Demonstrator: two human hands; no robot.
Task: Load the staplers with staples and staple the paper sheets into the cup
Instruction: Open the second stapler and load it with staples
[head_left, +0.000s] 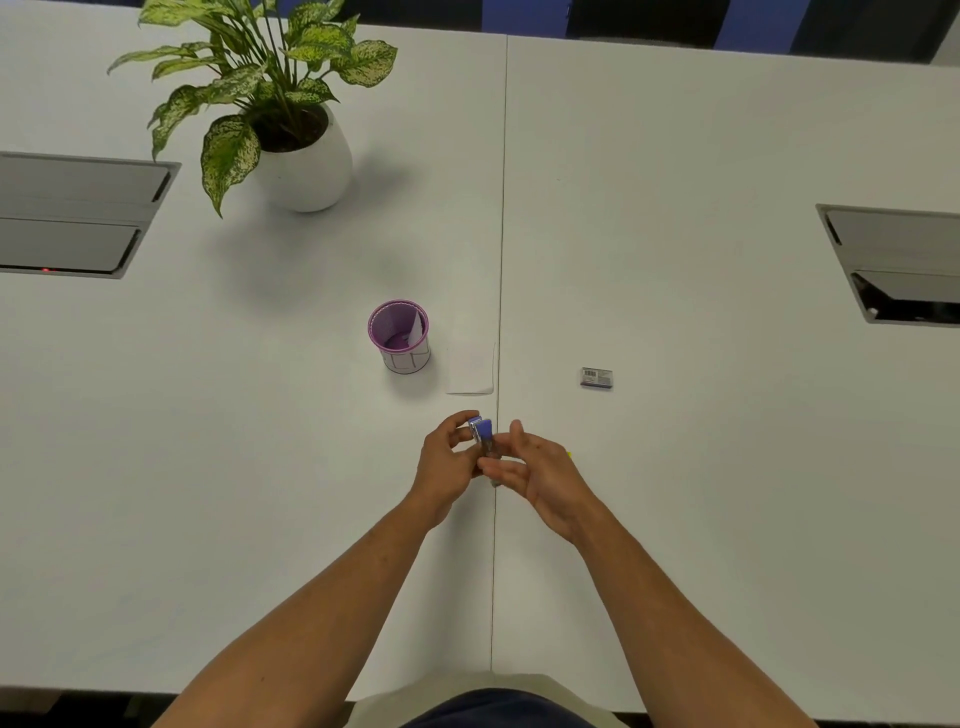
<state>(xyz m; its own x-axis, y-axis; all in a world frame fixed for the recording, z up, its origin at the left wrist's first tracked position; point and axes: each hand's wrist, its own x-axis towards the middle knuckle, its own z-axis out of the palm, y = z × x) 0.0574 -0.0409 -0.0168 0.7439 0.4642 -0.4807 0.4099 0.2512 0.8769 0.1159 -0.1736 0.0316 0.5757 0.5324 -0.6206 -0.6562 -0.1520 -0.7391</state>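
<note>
Loading comes first: my left hand holds the small blue stapler, my right hand loose beside it, white paper sheet waiting just past my grip, one already in the purple cup.

Big white table made of two tops with a seam running down the middle. Potted plant sat back left, grey flip-lid cable boxes on the left and right edges. Blue and dark wall panels ran behind. Lighting was soft and even.

The stapler's lower half hides between both hands; the staple box print at three o'clock is unreadably small.
</note>
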